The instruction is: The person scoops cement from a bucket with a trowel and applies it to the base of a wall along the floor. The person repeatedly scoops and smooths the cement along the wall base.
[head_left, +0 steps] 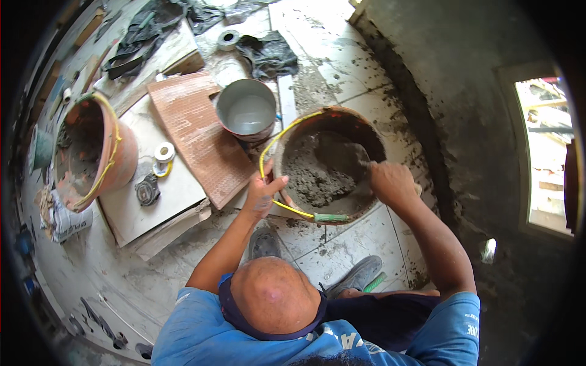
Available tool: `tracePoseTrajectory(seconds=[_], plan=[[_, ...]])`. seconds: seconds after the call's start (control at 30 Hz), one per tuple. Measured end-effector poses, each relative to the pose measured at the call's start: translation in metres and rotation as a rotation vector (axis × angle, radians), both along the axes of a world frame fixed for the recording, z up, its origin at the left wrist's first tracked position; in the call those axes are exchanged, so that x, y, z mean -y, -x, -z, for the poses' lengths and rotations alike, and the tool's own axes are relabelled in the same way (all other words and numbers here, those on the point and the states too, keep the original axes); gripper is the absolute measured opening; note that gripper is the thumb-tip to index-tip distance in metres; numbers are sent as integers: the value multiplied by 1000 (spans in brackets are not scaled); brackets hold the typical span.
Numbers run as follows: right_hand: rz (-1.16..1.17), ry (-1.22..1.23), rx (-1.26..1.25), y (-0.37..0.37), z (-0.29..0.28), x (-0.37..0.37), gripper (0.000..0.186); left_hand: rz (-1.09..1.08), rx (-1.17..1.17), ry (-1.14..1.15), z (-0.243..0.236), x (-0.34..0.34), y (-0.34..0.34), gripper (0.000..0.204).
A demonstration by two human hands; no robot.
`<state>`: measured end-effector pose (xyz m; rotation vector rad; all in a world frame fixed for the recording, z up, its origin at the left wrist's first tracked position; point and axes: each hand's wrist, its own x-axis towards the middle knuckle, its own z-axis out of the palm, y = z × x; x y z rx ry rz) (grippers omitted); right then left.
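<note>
A round bucket (368, 131) stands on the floor in front of me, with grey wet mortar (312, 180) inside it. My left hand (260, 196) is closed on its left rim, thumb over the edge, beside the yellow bail handle (267, 149). That handle hangs down the left side and has a green grip (330, 217). At the right rim, my right hand (392, 182) is closed round the handle end of a trowel (343, 158). The mortar-coated blade lies in the mortar, and the fingers hide the trowel's handle.
A smaller pail (247, 100) of greyish water stands close to the bucket's left. Beyond it lie a brick-patterned board (189, 128), a tape roll (163, 152), a tape measure (147, 190) and an orange bucket (125, 155). Black plastic (268, 55) lies farther off; a grey wall (470, 122) rises right.
</note>
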<state>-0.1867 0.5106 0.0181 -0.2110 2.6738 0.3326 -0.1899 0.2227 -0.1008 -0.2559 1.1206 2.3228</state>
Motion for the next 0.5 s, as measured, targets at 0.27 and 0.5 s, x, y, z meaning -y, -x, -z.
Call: tracePoseTrajectory(seconds=[0.27, 0.5], plan=[[-92, 57, -139, -12, -52, -8, 15, 186, -203, 274, -8, 36, -5, 69], [69, 332, 141, -50, -4, -87, 25, 66, -80, 394, 0, 13, -3, 36]])
